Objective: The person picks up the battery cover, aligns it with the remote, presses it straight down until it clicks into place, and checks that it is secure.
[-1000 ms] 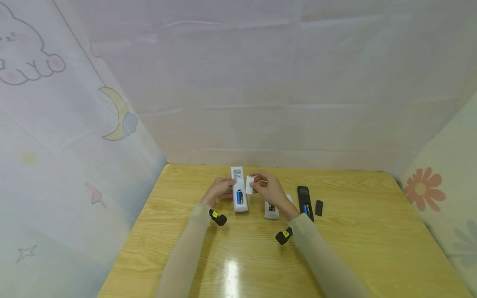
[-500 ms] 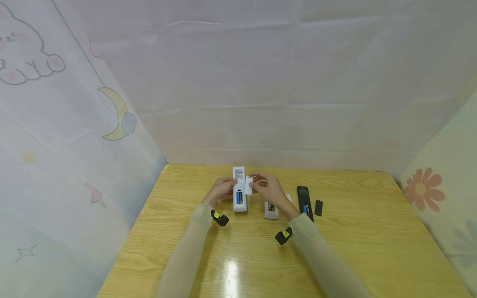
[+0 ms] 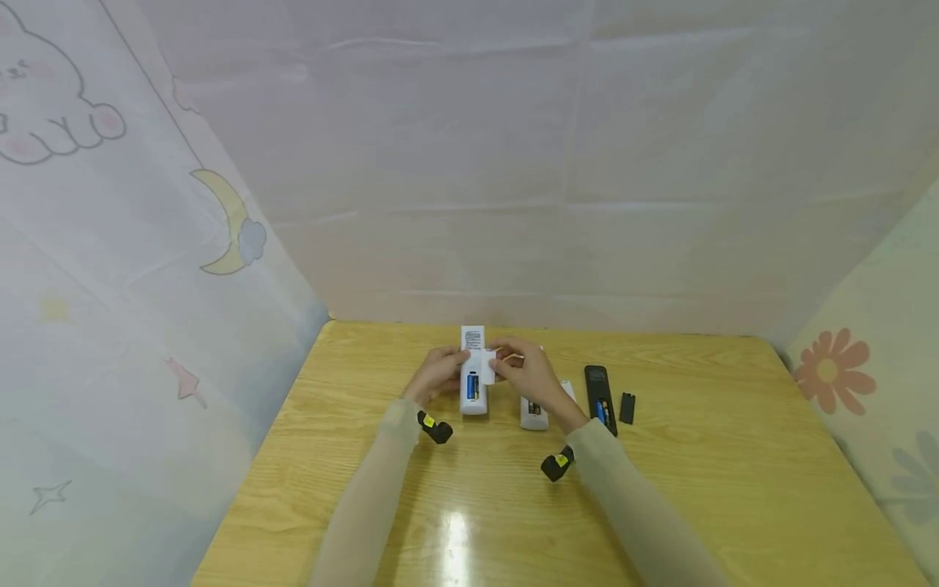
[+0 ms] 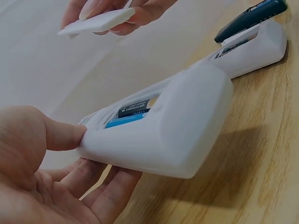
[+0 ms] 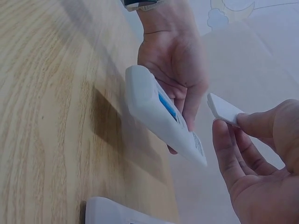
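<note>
My left hand point(image 3: 438, 372) grips a white remote control point(image 4: 187, 126) by its side, thumb on the upper face and fingers underneath. The remote is lifted above the table, its back turned up. Its battery compartment is uncovered, and a blue battery point(image 4: 125, 121) and a black battery point(image 4: 134, 108) lie inside. Between thumb and fingers of my right hand point(image 3: 530, 377) is a white battery cover point(image 5: 226, 110). In the head view the cover overlaps the remote's right edge; both wrist views show a gap between cover and remote.
A second white remote point(image 3: 535, 418) with an uncovered compartment lies partly under my right hand. Beside it are a white cover point(image 3: 568, 389), a black remote point(image 3: 599, 391) with batteries showing, and a black battery cover point(image 3: 627, 408). A fabric backdrop point(image 3: 469, 204) rises behind the wooden table point(image 3: 352, 505).
My left hand has shifted the white remote slightly right. My right hand has brought the battery cover a little left, so it now overlaps the remote in the head view.
</note>
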The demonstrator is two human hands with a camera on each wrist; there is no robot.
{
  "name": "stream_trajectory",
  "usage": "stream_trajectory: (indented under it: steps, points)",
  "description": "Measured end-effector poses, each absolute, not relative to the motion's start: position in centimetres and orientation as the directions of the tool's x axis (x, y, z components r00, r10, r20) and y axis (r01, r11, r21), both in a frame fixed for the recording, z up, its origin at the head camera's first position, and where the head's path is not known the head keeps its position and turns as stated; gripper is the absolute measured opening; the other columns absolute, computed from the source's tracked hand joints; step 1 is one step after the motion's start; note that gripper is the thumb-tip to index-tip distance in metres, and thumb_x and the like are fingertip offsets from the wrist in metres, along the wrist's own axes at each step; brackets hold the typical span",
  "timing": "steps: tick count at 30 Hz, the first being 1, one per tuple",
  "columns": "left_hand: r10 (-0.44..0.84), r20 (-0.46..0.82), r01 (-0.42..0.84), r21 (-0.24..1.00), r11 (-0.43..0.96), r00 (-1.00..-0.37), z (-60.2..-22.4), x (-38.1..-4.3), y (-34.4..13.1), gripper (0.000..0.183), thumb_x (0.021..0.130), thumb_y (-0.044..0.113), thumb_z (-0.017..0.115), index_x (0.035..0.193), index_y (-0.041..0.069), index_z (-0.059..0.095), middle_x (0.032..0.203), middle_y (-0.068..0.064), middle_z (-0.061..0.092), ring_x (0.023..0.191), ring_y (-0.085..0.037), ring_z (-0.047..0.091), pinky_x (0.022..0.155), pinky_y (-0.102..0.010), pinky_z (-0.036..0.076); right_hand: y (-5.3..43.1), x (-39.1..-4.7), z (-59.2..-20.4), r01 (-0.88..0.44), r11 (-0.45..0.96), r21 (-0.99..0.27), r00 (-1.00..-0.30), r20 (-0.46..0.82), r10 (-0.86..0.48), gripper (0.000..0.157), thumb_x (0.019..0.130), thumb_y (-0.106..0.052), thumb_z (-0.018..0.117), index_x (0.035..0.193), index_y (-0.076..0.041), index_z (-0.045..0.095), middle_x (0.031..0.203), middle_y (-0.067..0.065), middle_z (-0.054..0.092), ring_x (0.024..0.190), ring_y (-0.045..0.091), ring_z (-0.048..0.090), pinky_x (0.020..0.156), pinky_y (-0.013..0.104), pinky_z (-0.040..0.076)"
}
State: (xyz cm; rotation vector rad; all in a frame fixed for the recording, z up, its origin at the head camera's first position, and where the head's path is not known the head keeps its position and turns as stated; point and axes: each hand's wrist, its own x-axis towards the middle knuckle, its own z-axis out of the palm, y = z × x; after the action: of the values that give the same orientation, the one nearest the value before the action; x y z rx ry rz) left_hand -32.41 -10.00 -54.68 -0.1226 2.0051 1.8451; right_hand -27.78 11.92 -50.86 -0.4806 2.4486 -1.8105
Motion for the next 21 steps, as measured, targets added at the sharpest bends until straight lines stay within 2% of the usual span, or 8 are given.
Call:
stream_trajectory:
  steps: [3, 7, 12, 18, 21]
  points:
    - [0.211, -0.353, -0.334, 0.935, 0.118, -0.912, -54.7, -32.4, -10.0, 0.052, 0.112, 0.033, 0.058, 0.149, -0.002, 0.054, 0.141, -0.018, 0.066, 0.125, -0.033, 0.069, 0.104, -0.044, 0.06, 11.8, -27.8, -51.0, -0.217, 0.242, -0.945, -0.947, 0.144, -0.289, 0.031, 0.104, -0.004, 0.069, 0.135, -0.003, 0.069, 0.112, 0.021, 0.065, 0.09, 0.034, 0.076, 0.08, 0.045, 0.067]
    - [0.216, -0.348, -0.329, 0.937, 0.119, -0.912, -54.9, -32.4, -9.9, 0.05, 0.112, 0.032, 0.058, 0.147, -0.003, 0.056, 0.139, -0.018, 0.067, 0.123, -0.032, 0.07, 0.103, -0.044, 0.06, 11.7, -27.7, -51.4, -0.216, 0.228, -0.949, -0.944, 0.143, -0.297, 0.032, 0.104, -0.005, 0.069, 0.136, 0.001, 0.067, 0.112, 0.024, 0.064, 0.093, 0.042, 0.075, 0.084, 0.056, 0.065]
    - [0.218, -0.352, -0.331, 0.935, 0.125, -0.91, -55.0, -32.3, -9.9, 0.05, 0.112, 0.032, 0.057, 0.149, -0.002, 0.055, 0.139, -0.018, 0.067, 0.123, -0.032, 0.07, 0.104, -0.044, 0.06, 11.5, -27.6, -51.4, -0.202, 0.216, -0.955, -0.947, 0.134, -0.293, 0.032, 0.104, -0.005, 0.069, 0.136, 0.0, 0.067, 0.113, 0.024, 0.064, 0.095, 0.046, 0.074, 0.085, 0.059, 0.064]
    - [0.215, -0.349, -0.331, 0.936, 0.116, -0.912, -55.0, -32.3, -10.2, 0.051, 0.112, 0.033, 0.057, 0.149, -0.002, 0.054, 0.139, -0.018, 0.067, 0.122, -0.032, 0.071, 0.103, -0.045, 0.061, 11.1, -27.5, -51.2, -0.2, 0.194, -0.961, -0.942, 0.133, -0.309, 0.033, 0.104, -0.004, 0.069, 0.136, 0.001, 0.067, 0.112, 0.023, 0.064, 0.092, 0.042, 0.075, 0.084, 0.056, 0.065]
    - [0.214, -0.349, -0.333, 0.937, 0.108, -0.913, -54.9, -32.3, -10.3, 0.052, 0.112, 0.033, 0.057, 0.15, -0.002, 0.053, 0.14, -0.018, 0.067, 0.123, -0.032, 0.071, 0.103, -0.045, 0.061, 10.9, -27.5, -51.1, -0.206, 0.204, -0.957, -0.94, 0.135, -0.314, 0.033, 0.104, -0.003, 0.069, 0.137, 0.0, 0.067, 0.112, 0.023, 0.064, 0.091, 0.041, 0.075, 0.08, 0.046, 0.067]
